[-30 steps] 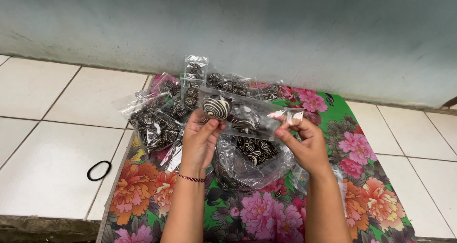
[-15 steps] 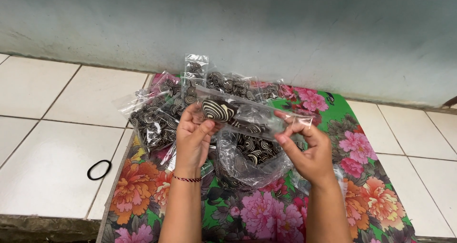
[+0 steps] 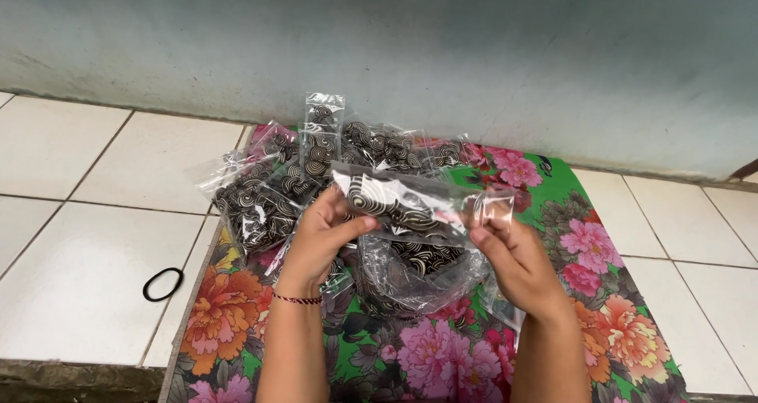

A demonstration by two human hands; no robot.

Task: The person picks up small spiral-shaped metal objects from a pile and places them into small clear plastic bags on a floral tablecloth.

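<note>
Pinched between both hands: a small clear packet (image 3: pixel 410 206) of black-and-cream swirl-patterned pieces, held level above the floor; left hand (image 3: pixel 320 233) with fingers closed on the packet's left end, thumb pressed on top; right hand (image 3: pixel 513 253) with fingers closed on the packet's clear right end; a red thread bracelet (image 3: pixel 298 299) around the left wrist. Directly beneath, an open clear plastic bag (image 3: pixel 418 273) with more of the same patterned pieces inside; behind and to the left, a heap of filled packets (image 3: pixel 316 162), some overlapping, one standing upright at the back. All resting on a floral cloth (image 3: pixel 608 292), green with pink and orange blooms, spread over a white tiled floor (image 3: pixel 87 237); a black hair tie (image 3: pixel 163 284) lying alone on a tile left of the cloth; a pale grey-blue wall (image 3: pixel 474 48), scuffed, rising just behind the heap.
</note>
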